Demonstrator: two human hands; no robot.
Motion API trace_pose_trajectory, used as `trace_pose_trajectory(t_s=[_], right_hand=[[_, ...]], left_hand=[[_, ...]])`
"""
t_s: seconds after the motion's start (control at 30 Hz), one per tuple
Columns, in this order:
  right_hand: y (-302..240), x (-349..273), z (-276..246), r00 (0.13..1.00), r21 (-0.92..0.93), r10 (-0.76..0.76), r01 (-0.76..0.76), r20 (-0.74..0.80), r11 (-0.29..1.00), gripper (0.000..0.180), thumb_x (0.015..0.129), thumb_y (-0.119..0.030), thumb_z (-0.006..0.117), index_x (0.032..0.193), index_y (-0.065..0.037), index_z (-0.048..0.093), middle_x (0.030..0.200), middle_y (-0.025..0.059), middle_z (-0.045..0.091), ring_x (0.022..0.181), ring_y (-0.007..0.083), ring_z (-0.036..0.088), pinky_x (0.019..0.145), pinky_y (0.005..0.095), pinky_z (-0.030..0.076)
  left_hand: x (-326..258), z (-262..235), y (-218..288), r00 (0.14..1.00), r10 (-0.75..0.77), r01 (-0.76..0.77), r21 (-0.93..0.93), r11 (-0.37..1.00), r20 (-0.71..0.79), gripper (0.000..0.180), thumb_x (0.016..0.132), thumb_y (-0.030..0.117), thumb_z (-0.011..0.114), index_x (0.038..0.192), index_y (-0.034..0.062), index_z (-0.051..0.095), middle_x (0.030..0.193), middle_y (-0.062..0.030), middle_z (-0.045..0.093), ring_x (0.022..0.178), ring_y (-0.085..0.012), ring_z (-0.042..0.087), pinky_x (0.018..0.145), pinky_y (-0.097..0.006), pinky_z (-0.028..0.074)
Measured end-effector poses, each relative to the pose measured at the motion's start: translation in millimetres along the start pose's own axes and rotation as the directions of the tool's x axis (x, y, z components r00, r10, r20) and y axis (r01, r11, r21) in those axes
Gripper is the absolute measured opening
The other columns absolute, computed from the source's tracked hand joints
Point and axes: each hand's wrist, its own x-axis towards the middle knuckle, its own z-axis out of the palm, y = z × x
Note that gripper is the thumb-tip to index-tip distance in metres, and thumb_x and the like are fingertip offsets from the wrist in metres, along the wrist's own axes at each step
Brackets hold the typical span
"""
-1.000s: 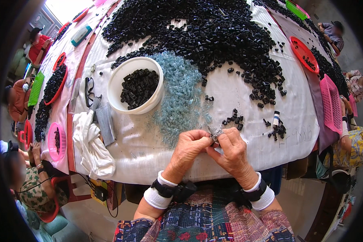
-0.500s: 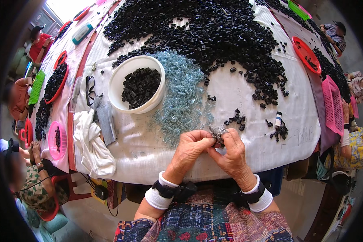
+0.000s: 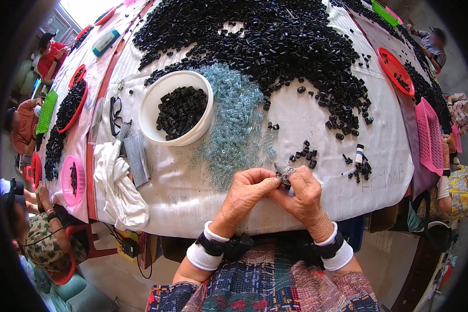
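Note:
My left hand (image 3: 247,190) and my right hand (image 3: 304,196) meet over the near edge of the cloth-covered table, fingertips pinched and nearly touching. Between them sit a small black plastic part (image 3: 283,177) and a little cluster of clear rings (image 3: 286,169); fingers hide most of the part. What my left thumb and forefinger grip is too small to tell. Just beyond my hands lies a spread of clear bluish plastic rings (image 3: 231,119). A few loose black parts (image 3: 310,155) rest on the cloth past my right fingers.
A white bucket (image 3: 146,112) holds more black parts. Behind it spreads a large heap of black parts (image 3: 275,47). Eyeglasses (image 3: 115,114), a white cloth (image 3: 114,182) and a grey folded cloth (image 3: 136,158) lie left. A small white bottle (image 3: 359,153) stands right. People sit along both sides.
My right hand has shifted slightly right and down, and its fingers have turned a little around the black part. My left hand stays in nearly the same place.

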Motion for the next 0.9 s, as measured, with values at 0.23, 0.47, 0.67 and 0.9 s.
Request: trace_pose_trajectory(t_s=[0.23,0.47,0.67,0.9], right_hand=[[2,0,1,0.999,0.046,-0.03,0.032,-0.043,0.998,0.028,0.057,-0.006,0.076,0.073,-0.001,0.054,0.069,0.0108,0.051,0.062,0.0276,0.052,0.052,0.0351,0.044],[-1,0,2,0.992,0.022,-0.122,0.122,-0.018,0.992,0.026,0.059,-0.005,0.075,0.072,-0.002,0.053,0.068,0.0111,0.05,0.06,0.0278,0.051,0.051,0.0352,0.043],[-3,-4,-6,0.999,-0.032,-0.043,0.043,0.002,0.999,0.024,0.062,-0.003,0.073,0.073,-0.002,0.052,0.068,0.0116,0.05,0.059,0.0283,0.051,0.051,0.0356,0.044],[0,7,-33,0.979,0.192,0.151,-0.175,0.134,0.966,0.022,0.066,-0.001,0.07,0.08,0.001,0.053,0.073,0.0147,0.053,0.066,0.0319,0.053,0.058,0.0393,0.045]], left_hand=[[-2,-4,4,0.997,-0.063,0.063,-0.012,0.998,0.034,0.017,0.083,0.012,0.064,0.09,-0.0024,0.063,0.082,-0.0075,0.065,0.073,-0.0111,0.062,0.063,-0.021,0.051],[1,-14,-2,0.995,-0.032,0.035,-0.036,0.999,0.093,0.015,0.084,0.01,0.063,0.091,-0.0026,0.063,0.082,-0.0069,0.065,0.072,-0.011,0.061,0.063,-0.021,0.051],[-2,-2,9,0.992,-0.098,0.095,0.045,0.994,0.075,0.017,0.083,0.013,0.064,0.089,-0.0022,0.064,0.081,-0.0058,0.065,0.07,-0.0101,0.06,0.064,-0.021,0.05],[-7,1,23,0.998,0.005,0.0,-0.073,0.997,0.063,0.017,0.086,0.014,0.061,0.09,-0.0022,0.063,0.081,-0.0109,0.065,0.07,-0.0146,0.064,0.063,-0.027,0.054]])
